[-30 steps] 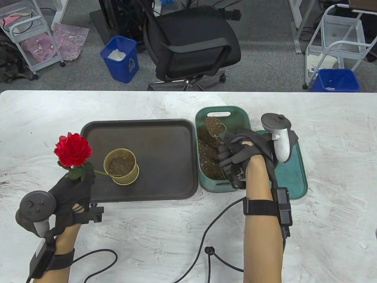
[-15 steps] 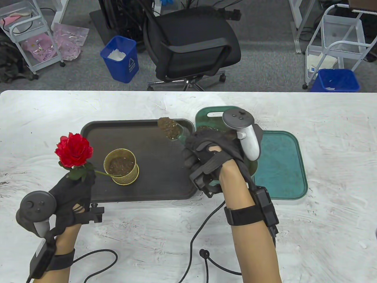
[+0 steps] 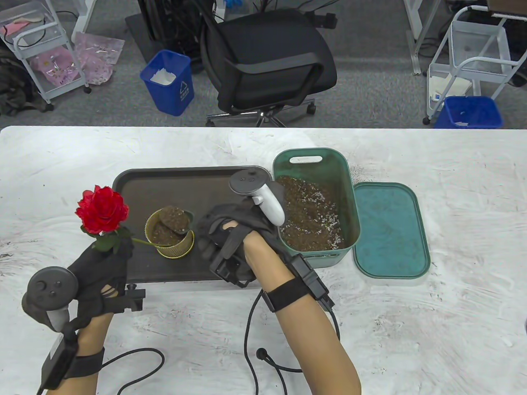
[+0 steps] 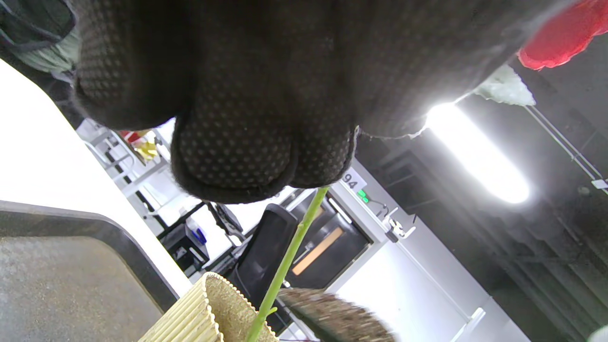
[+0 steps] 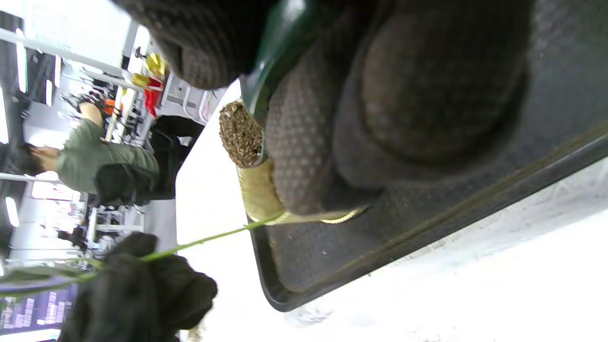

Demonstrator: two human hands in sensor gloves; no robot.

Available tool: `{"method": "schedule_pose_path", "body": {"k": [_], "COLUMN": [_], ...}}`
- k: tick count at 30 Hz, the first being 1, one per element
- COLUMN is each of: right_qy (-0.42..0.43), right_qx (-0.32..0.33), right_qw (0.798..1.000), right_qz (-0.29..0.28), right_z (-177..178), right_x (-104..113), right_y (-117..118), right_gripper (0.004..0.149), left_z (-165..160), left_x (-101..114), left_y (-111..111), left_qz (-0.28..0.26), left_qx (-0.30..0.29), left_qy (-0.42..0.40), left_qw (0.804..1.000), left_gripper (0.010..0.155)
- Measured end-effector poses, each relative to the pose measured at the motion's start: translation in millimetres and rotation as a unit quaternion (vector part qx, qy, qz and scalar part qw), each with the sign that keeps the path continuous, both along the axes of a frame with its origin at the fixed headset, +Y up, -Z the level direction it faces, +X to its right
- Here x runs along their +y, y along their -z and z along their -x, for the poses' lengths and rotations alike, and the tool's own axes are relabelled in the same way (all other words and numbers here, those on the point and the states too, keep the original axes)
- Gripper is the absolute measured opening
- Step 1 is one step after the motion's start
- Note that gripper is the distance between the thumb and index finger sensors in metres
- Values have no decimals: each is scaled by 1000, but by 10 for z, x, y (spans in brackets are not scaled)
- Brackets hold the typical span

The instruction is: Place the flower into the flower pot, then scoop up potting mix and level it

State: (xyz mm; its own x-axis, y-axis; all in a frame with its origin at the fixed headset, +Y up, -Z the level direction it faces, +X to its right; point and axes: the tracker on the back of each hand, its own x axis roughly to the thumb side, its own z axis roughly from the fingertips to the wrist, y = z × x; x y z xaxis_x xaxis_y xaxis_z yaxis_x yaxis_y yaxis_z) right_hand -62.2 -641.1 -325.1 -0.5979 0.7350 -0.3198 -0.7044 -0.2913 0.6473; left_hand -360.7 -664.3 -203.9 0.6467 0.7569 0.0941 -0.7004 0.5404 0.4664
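A red flower (image 3: 101, 209) leans left, its green stem (image 4: 285, 268) running down into the ribbed gold flower pot (image 3: 169, 243), which stands on the dark tray (image 3: 230, 263). My left hand (image 3: 105, 260) pinches the stem just under the bloom. My right hand (image 3: 224, 236) grips the handle of a green scoop (image 3: 176, 220) heaped with potting mix, and the scoop sits over the pot's rim. In the right wrist view the scoop (image 5: 240, 135) hangs above the pot (image 5: 259, 194). A green bin (image 3: 315, 255) of potting mix stands right of the tray.
The bin's green lid (image 3: 389, 230) lies flat to the right of the bin. Glove cables (image 3: 251, 329) trail over the white table near its front edge. A black office chair (image 3: 267, 61) and blue waste bins stand beyond the far edge.
My right hand has carried the loaded scoop left from the green bin, across the tray, to the pot. The left hand and the flower have stayed put.
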Motion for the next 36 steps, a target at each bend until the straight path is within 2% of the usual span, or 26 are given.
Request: {"method": "schedule_pose_path", "body": {"k": [3, 6, 9, 12, 13, 15, 18, 21, 24, 25, 31, 36], "right_qy": [-25, -61, -117, -173, -196, -262, -304, -338, -392, -399, -385, -368], "right_qx": [13, 20, 21, 13, 20, 46, 73, 96, 122, 123, 96, 38], "right_qw": [1000, 998, 992, 978, 971, 945, 913, 886, 843, 837, 850, 861], "right_qz": [5, -9, -52, -118, -137, -192, -260, -303, -347, -352, -345, -349], "right_z": [146, 236, 326, 445, 485, 611, 811, 922, 982, 970, 723, 228], "right_x": [-105, -93, -9, 100, 127, 177, 242, 310, 422, 468, 699, 987], "right_y": [44, 74, 100, 99, 91, 56, -32, -114, -224, -255, -321, -405], "right_gripper": [53, 53, 52, 49, 49, 47, 46, 47, 48, 49, 50, 50], "left_z": [-4, -7, -6, -4, -3, -5, -7, -7, -19, -25, -22, -4], "left_x": [1, 3, 2, 1, 0, 1, 1, 0, 8, 10, 9, 7], "left_y": [0, 0, 0, -2, -3, -6, -3, -3, -11, -11, -10, -6], "left_qz": [0, -2, -3, -3, -3, -3, -4, -3, -4, -5, -4, -1], "left_qx": [-2, -3, -4, -2, -2, -1, -2, -2, -2, -3, -1, 1], "left_qy": [-1, 2, 4, 7, 6, 6, 7, 6, 8, 9, 9, 2], "left_qw": [1000, 1000, 1000, 1000, 1000, 1000, 1000, 1000, 1000, 1000, 1000, 1000], "left_gripper": [42, 42, 42, 43, 42, 42, 43, 42, 42, 42, 42, 42]}}
